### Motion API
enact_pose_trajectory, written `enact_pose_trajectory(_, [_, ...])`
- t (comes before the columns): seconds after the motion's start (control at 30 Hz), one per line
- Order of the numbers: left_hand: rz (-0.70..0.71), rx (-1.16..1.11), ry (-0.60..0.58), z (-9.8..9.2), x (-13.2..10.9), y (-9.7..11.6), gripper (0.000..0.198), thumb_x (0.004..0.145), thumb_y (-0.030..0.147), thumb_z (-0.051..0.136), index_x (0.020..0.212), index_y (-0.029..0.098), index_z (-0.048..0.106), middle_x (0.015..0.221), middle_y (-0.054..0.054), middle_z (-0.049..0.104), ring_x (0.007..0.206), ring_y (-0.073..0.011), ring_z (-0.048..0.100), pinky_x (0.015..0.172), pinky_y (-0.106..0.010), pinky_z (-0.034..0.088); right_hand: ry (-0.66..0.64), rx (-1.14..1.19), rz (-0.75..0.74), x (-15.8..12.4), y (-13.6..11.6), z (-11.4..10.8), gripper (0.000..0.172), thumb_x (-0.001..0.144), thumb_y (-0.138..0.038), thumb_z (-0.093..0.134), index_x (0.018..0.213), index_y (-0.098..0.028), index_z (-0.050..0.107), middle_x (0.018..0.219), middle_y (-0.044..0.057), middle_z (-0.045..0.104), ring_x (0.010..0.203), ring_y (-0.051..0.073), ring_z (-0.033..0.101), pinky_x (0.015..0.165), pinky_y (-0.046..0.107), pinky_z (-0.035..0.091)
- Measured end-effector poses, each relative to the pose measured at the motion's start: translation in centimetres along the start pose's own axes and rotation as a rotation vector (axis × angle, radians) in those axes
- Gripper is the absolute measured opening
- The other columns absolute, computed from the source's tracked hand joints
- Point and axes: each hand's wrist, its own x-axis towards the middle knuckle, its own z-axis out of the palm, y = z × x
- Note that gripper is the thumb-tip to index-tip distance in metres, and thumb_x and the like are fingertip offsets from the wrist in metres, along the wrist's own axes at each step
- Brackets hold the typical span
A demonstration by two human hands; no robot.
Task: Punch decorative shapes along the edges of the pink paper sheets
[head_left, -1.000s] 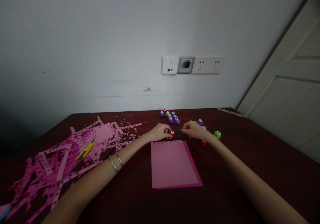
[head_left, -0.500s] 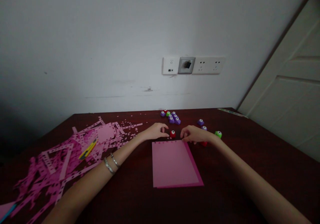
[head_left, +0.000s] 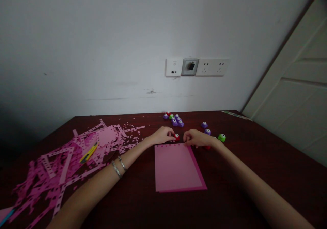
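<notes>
Head view, pretty dim lighting. The left hand (head_left: 163, 135) is seen with its fingers curled and the tips pinched onto a small red paper punch (head_left: 176, 137), a rounded plastic thing with a white button on top. It is parked on the counter (head_left: 255, 161) right at the top edge of the pink paper sheets (head_left: 176, 167). The right hand (head_left: 198, 138) is laid just beside the punch on the other side, loosely curled at the top right corner of the paper. Whether anything is gripped there can't be made out. Two metal bangles (head_left: 119, 166) are worn on the left wrist.

The paper is matte and flat. Two sheets are stacked, with a darker pink one peeking out along the right and bottom edges, and a row of tiny notches is punched along the top edge. The counter is dark reddish-brown wood with a slight sheen.

A second red punch (head_left: 207, 147) is mostly hidden behind the right wrist. A green punch (head_left: 221, 137) and two purple punches (head_left: 205, 128) are set near it. A cluster of punches (head_left: 175, 119) is grouped further back, close to the wall. The left side is covered by a messy pile of pink paper scraps (head_left: 58, 164), strips full of holes plus loose confetti, with a yellow utility knife (head_left: 88, 153) lying on top.

Bare counter is left in front of the sheets and out to the right edge, beside the white panelled door (head_left: 293, 96). Markings on the wall sockets (head_left: 198, 67) are too small to be read.
</notes>
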Motion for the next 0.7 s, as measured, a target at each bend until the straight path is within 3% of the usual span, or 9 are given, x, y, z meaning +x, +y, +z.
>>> enact_pose_trajectory(0.2, [-0.027, 0.005, -0.016, 0.3, 0.0, 0.4, 0.025, 0.073, 0.033, 0.061, 0.089, 0.014, 0.064, 0.064, 0.0, 0.058, 0.054, -0.0094, 0.048, 0.051, -0.021, 0.033, 0.0, 0.003, -0.004, 0.1, 0.1, 0.2, 0.017, 0.07, -0.029, 0.058, 0.075, -0.013, 0.057, 0.063, -0.001, 0.057, 0.045, 0.007, 0.048, 0.039, 0.018, 0.043])
enact_pose_trajectory(0.33, [-0.074, 0.08, -0.013, -0.8, -0.6, 0.5, 0.038, 0.066, 0.042, 0.066, 0.094, 0.016, 0.062, 0.072, -0.001, 0.06, 0.06, -0.0115, 0.051, 0.053, -0.022, 0.034, -0.001, -0.003, -0.019, 0.2, 0.3, 0.2, 0.016, 0.07, -0.028, 0.058, 0.074, -0.012, 0.058, 0.063, 0.0, 0.057, 0.046, 0.008, 0.049, 0.039, 0.019, 0.043])
enact_pose_trajectory(0.5, [-0.139, 0.327, -0.157, -2.9, -2.4, 1.1, 0.036, 0.054, 0.05, 0.071, 0.072, 0.019, 0.064, 0.073, -0.002, 0.062, 0.064, -0.0146, 0.052, 0.053, -0.023, 0.032, 0.002, -0.03, -0.017, 0.1, 0.3, 0.2, 0.013, 0.071, -0.025, 0.057, 0.074, -0.012, 0.058, 0.066, 0.001, 0.059, 0.048, 0.008, 0.05, 0.04, 0.018, 0.044])
enact_pose_trajectory(0.7, [-0.149, 0.312, -0.302, -4.2, -3.7, 1.3, 0.019, 0.057, 0.034, 0.072, 0.065, 0.018, 0.064, 0.065, 0.0, 0.061, 0.058, -0.0121, 0.051, 0.052, -0.022, 0.032, -0.003, -0.037, -0.015, -0.2, -0.1, 0.1, 0.01, 0.072, -0.023, 0.054, 0.071, -0.013, 0.054, 0.065, 0.0, 0.056, 0.047, 0.007, 0.048, 0.038, 0.016, 0.042])
